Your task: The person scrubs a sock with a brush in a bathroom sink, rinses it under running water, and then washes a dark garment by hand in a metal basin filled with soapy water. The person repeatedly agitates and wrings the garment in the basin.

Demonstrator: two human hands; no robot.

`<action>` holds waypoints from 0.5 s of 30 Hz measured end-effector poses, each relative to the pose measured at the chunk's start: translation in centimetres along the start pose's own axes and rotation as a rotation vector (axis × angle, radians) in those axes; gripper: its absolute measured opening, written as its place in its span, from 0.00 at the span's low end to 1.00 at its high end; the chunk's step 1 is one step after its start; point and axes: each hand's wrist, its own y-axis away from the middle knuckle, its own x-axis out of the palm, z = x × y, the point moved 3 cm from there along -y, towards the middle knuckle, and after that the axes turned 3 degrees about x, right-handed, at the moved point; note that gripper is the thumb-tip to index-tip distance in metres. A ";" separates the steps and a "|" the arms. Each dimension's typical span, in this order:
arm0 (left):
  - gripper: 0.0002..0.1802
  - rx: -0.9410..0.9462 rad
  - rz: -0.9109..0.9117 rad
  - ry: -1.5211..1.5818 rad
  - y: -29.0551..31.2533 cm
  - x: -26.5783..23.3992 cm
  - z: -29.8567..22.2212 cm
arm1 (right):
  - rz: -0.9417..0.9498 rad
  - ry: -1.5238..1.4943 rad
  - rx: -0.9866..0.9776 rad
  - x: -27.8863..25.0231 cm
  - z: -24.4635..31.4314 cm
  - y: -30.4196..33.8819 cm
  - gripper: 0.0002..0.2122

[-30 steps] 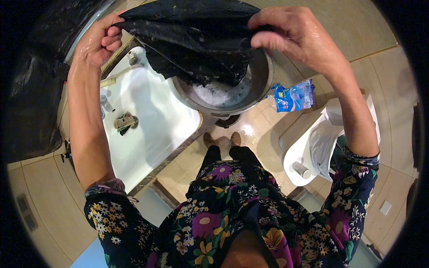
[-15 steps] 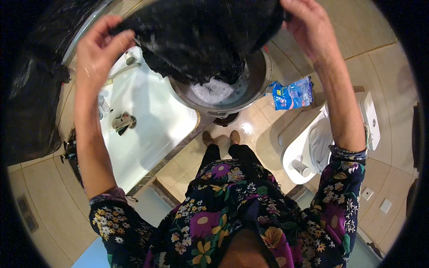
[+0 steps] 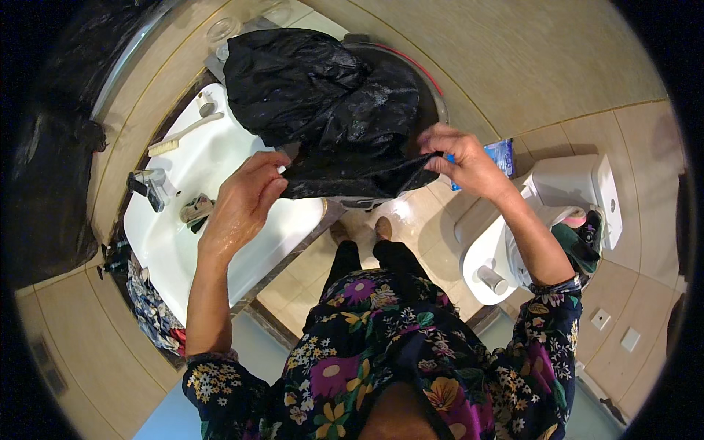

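A wet black cloth garment (image 3: 323, 95) is spread over the metal basin (image 3: 438, 103) and the far end of the white sink (image 3: 257, 275). Suds speckle its fabric. My left hand (image 3: 246, 198) pinches the garment's near edge at its left corner, above the sink. At the other end of that edge my right hand (image 3: 462, 161) grips the cloth between thumb and fingers. The edge is stretched between both hands. Most of the basin and whatever is inside it are hidden under the garment.
In the sink lies a small crumpled cloth (image 3: 196, 211), near the tap (image 3: 150, 189). A brush (image 3: 183, 136) rests on the rim. Patterned fabric (image 3: 150, 308) is heaped at the left. A blue packet (image 3: 500, 158) stands behind my right hand, with the toilet (image 3: 565, 183) at the right.
Both hands have come down and closer to me with the garment's edge, and nearer each other. The raised cloth now drapes over the basin, covering the suds seen before.
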 end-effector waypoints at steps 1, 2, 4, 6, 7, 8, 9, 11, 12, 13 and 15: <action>0.05 0.029 -0.002 0.019 -0.7 0.1 -0.2 | -0.069 0.050 0.011 -0.3 -0.2 -0.2 0.09; 0.06 0.059 -0.003 0.038 -1.4 0.3 -0.4 | -0.139 0.100 0.023 -0.6 -0.3 -0.4 0.09; 0.06 0.092 0.035 0.065 -3.2 1.1 -0.8 | -0.254 0.199 0.080 -1.0 -0.8 -0.9 0.09; 0.10 -0.069 0.148 0.176 -4.7 1.1 -1.9 | -0.336 0.278 0.147 -1.3 -1.0 -2.0 0.09; 0.15 -0.049 0.193 0.168 -5.1 1.0 -1.8 | -0.321 0.258 0.187 -1.0 -1.3 -3.0 0.10; 0.15 -0.078 0.188 0.176 -5.5 1.0 -1.4 | -0.353 0.254 0.221 -0.8 -1.8 -3.6 0.11; 0.15 -0.108 0.182 0.184 -5.9 1.1 -0.6 | -0.385 0.250 0.253 -0.3 -2.5 -4.1 0.11; 0.14 -0.190 0.150 0.208 -6.2 0.9 1.2 | -0.351 0.136 0.395 0.3 -3.0 -5.9 0.13; 0.13 -0.168 0.107 0.206 -6.5 0.8 1.8 | -0.355 0.106 0.421 0.7 -3.4 -6.9 0.13; 0.12 -0.154 0.061 0.208 -6.6 1.0 2.7 | -0.349 0.076 0.446 1.6 -4.0 -8.0 0.12; 0.09 -0.144 0.005 0.339 -7.0 2.5 4.4 | -0.365 0.031 0.478 2.0 -5.0 -8.9 0.12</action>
